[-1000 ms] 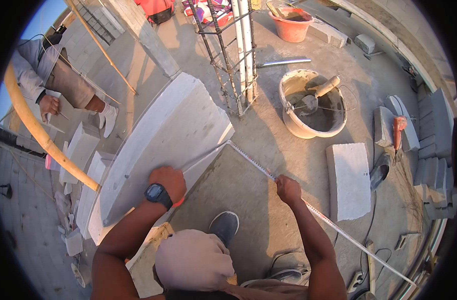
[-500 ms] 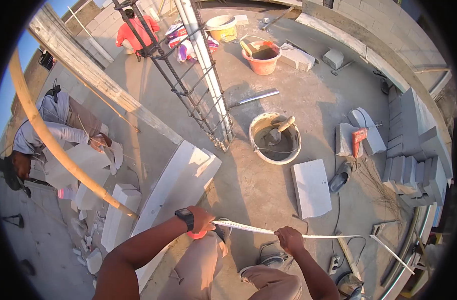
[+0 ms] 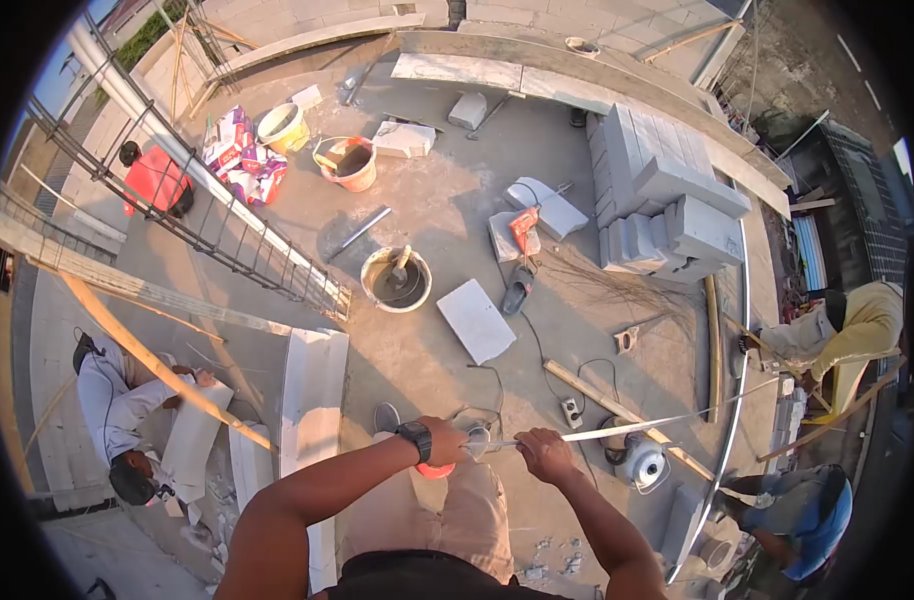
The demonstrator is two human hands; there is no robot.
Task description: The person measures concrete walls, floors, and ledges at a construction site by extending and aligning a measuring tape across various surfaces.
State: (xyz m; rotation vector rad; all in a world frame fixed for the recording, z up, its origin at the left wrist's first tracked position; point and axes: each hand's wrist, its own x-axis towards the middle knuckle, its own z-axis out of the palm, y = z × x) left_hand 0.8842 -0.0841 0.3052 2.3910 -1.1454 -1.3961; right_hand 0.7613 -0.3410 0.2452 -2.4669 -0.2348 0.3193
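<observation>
**One measuring tape (image 3: 667, 424) held above a concrete floor (image 3: 447, 200)**

The person's left hand (image 3: 445, 440), with one watch (image 3: 414, 441) at the wrist, is closed on the measuring tape. One red case (image 3: 435, 471) shows just below; whether the left fingers grip it too, I cannot tell. The right hand (image 3: 545, 455) is closed round the same tape, a little apart from the left. From there the tape stretches toward the floor's right edge.

Three buckets stand on the floor: one yellow bucket (image 3: 294, 142) toward the far left corner, one orange bucket (image 3: 354, 183) near it, and one cream bucket (image 3: 369, 292) closer in, a single tool handle (image 3: 404, 256) tilting up from it. One pale block (image 3: 477, 322) lies flat near the cream bucket. One red drill (image 3: 523, 229) rests by two cut blocks (image 3: 552, 209), one dark shoe (image 3: 517, 291) just beside.

Four other people are in view: two along the left side, in red (image 3: 157, 178) and pale sleeves (image 3: 127, 415), and two at the right edge, in yellow (image 3: 870, 322) and blue (image 3: 825, 525).
</observation>
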